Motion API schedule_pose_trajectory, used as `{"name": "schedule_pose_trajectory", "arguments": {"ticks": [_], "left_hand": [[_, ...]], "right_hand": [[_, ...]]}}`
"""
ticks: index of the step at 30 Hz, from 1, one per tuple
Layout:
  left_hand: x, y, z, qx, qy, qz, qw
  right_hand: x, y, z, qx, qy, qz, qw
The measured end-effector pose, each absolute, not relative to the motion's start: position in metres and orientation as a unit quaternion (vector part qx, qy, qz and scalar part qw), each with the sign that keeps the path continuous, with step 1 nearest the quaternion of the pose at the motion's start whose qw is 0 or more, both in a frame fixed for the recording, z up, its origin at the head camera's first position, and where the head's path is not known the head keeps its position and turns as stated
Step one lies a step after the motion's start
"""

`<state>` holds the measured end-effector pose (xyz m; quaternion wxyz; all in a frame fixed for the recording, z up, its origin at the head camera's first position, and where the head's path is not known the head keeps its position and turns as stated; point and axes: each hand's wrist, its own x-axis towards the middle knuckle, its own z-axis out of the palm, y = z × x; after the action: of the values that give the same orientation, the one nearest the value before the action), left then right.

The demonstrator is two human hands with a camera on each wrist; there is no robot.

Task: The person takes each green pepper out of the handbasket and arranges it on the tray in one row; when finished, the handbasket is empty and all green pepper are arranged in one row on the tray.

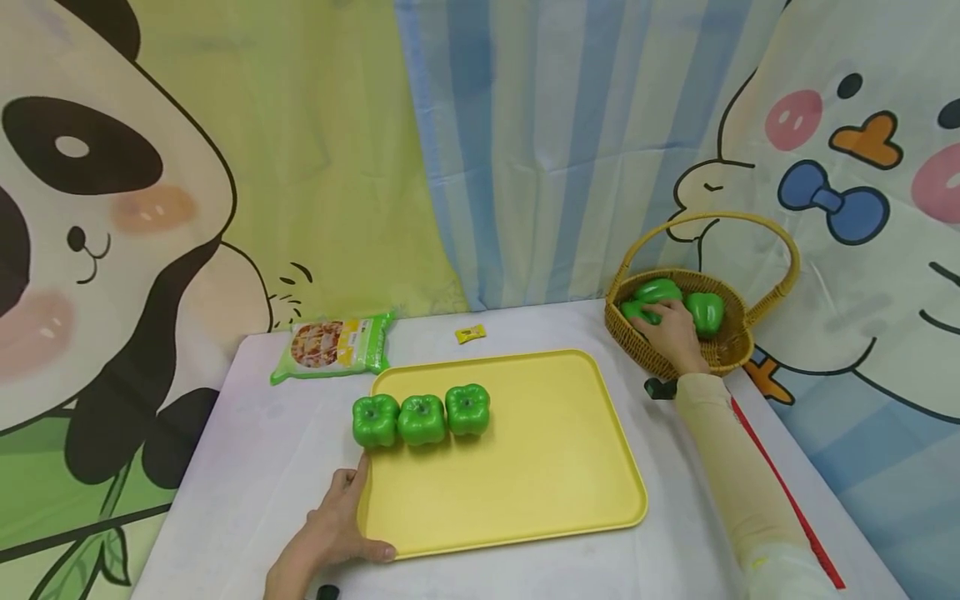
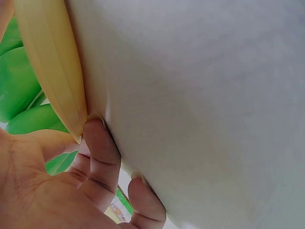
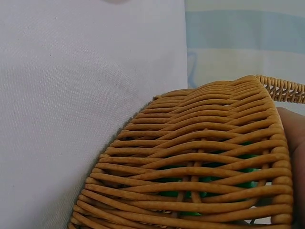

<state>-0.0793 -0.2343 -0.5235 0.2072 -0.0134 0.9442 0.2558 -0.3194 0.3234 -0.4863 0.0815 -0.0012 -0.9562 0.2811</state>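
My left hand point(image 1: 330, 529) holds the near-left corner of a yellow tray point(image 1: 540, 467), thumb at the front edge and a finger along the left side. In the left wrist view, bent fingers point(image 2: 102, 152) touch the tray's rim point(image 2: 55, 62). Three green bell peppers point(image 1: 422, 419) stand in a row at the tray's left, the leftmost over its rim. My right hand point(image 1: 675, 337) reaches into a wicker basket point(image 1: 738, 346) and grips a green bell pepper point(image 1: 637, 312). Two others, one behind point(image 1: 658, 290) and one at right point(image 1: 705, 314), lie beside it. The right wrist view mostly shows basket weave point(image 3: 205, 157).
A green-and-white food packet point(image 1: 333, 346) lies behind the tray's left corner. A small yellow wrapped sweet point(image 1: 470, 334) is at the back. The basket's tall handle point(image 1: 705, 217) arches above it. Red tape point(image 1: 787, 492) runs along the white table's right side. Printed curtains point(image 1: 525, 150) hang behind.
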Motion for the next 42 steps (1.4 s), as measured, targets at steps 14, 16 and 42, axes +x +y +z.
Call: {"name": "schedule_pose_trajectory", "arguments": {"ticks": [14, 16, 42], "left_hand": [[-0.077, -0.231, -0.524, -0.018, 0.944, 0.257, 0.207], [-0.077, -0.230, -0.524, -0.016, 0.943, 0.260, 0.206], [-0.079, -0.235, -0.523, -0.006, 0.944, 0.256, 0.207]], "right_hand": [[-0.316, 0.330, -0.486, 0.009, -0.964, 0.255, 0.074], [-0.315, 0.330, -0.485, 0.011, -0.964, 0.257, 0.069], [-0.279, 0.324, -0.428, 0.051, -0.941, 0.289, 0.170]]}}
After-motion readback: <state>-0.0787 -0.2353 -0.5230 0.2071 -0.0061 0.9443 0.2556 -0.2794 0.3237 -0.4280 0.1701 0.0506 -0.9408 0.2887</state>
